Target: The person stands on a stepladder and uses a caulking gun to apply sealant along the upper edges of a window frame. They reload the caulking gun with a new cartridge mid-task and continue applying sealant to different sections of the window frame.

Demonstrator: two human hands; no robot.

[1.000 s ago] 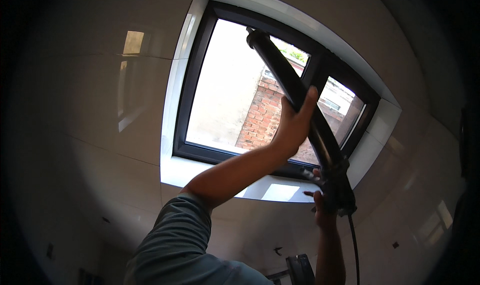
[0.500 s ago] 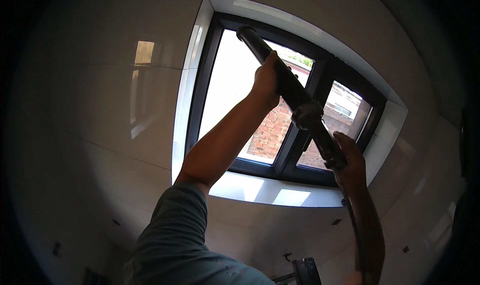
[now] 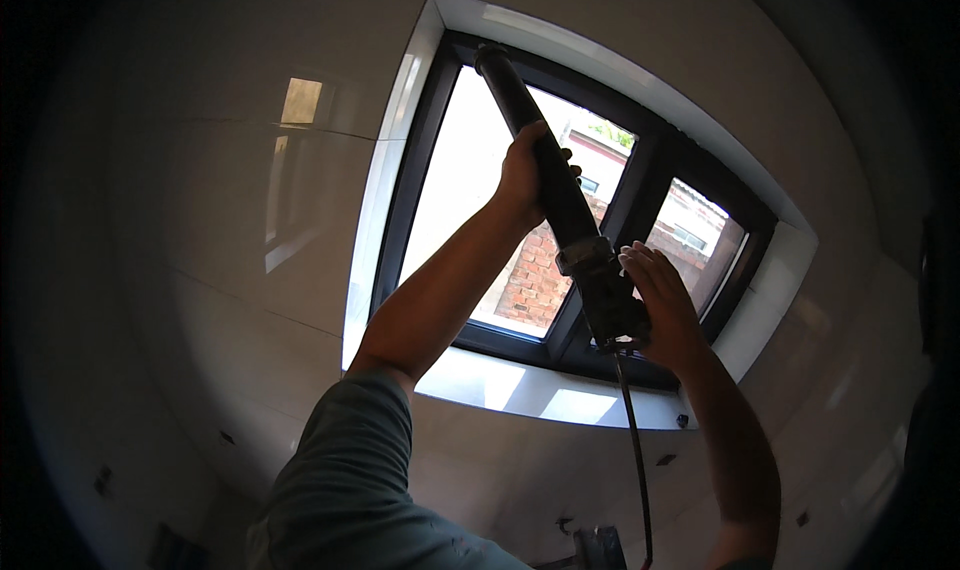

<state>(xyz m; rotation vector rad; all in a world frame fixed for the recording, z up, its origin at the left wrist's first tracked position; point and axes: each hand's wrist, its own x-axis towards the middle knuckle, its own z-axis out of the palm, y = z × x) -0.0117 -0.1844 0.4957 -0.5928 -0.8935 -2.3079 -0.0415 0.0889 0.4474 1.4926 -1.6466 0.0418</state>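
Note:
A long dark tube-shaped tool [image 3: 560, 205] is raised against the dark-framed window [image 3: 425, 160], its tip near the frame's top left corner. My left hand [image 3: 525, 175] is wrapped around the upper part of the tube. Around the thicker lower end, my right hand [image 3: 665, 305] is closed. A thin dark rod or cable [image 3: 635, 450] hangs from that lower end.
White glossy tiled walls [image 3: 240, 220] surround the window recess, with a white sill [image 3: 520, 390] below. A brick building [image 3: 525, 280] shows through the glass. A small dark object [image 3: 598, 548] sits at the bottom edge.
The view has tilted and the tool has risen toward the window's top left corner. My left hand slid higher on the tube; my right hand followed up with the lower end.

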